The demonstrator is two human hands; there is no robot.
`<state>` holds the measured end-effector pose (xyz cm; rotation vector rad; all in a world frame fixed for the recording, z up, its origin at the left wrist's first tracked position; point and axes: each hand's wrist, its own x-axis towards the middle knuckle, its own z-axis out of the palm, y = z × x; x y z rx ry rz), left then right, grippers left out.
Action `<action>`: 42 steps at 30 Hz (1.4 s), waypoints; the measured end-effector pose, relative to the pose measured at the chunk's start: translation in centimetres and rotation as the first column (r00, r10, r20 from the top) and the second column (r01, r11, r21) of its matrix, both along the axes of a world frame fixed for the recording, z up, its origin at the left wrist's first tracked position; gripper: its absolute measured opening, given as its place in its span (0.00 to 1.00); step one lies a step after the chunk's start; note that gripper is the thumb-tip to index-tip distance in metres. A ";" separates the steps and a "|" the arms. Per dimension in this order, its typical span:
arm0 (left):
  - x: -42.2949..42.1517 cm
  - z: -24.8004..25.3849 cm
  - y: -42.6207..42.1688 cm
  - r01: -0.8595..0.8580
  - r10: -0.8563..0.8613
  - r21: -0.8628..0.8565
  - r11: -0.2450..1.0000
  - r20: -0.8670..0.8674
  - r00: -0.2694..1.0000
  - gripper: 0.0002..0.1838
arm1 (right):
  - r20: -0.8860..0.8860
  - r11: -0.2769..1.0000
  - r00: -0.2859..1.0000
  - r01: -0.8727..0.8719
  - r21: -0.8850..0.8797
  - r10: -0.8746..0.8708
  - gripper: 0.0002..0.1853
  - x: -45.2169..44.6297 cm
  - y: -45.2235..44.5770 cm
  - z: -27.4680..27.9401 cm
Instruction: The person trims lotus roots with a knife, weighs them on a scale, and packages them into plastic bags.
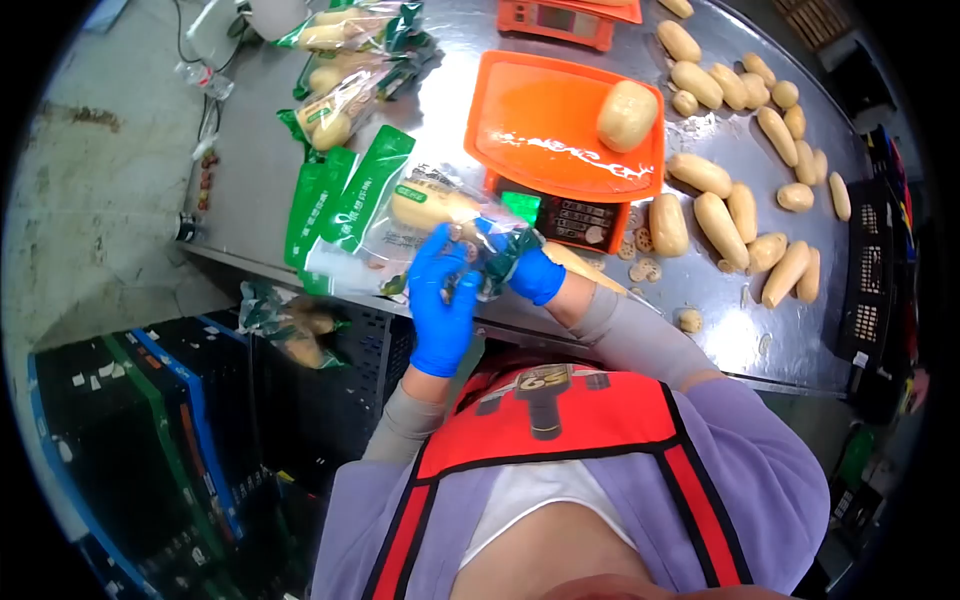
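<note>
Blue-gloved left hand (440, 310) with fingers apart, set against clear bag (385, 240); likewise gloved, right hand (537, 277) at opposite end of bag, with grip impossible to tell behind plastic. Inside bag, one pale root (430, 205). Just beyond, scale (580, 222) with orange tray (540, 110) bearing thick root (628, 115). Near scale, cut slices (645, 270). Just left of bag, green sleeves (375, 185); farther up, filled bags (350, 80). At right, loose roots (720, 230) scattered over metal table (740, 330), with black crate (865, 290) alongside.
</note>
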<state>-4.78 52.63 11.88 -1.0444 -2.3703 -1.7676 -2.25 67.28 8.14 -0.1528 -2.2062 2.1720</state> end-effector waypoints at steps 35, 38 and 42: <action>-7.7 -7.0 -5.4 -0.494 -0.069 0.174 0.852 0.972 0.222 0.07 | 0.302 0.378 0.950 0.251 -0.891 0.081 0.16 -5.6 -3.6 -6.5; -7.9 -6.2 -5.1 -0.392 -0.091 0.206 0.897 0.952 0.293 0.07 | -0.183 0.027 0.968 -0.191 -0.981 0.173 0.16 -5.7 -2.5 -6.7; -8.3 -5.9 -4.7 -0.392 -0.135 0.253 0.884 0.943 0.305 0.10 | 0.158 0.428 0.982 0.101 -0.898 0.099 0.15 -5.8 -3.2 -9.7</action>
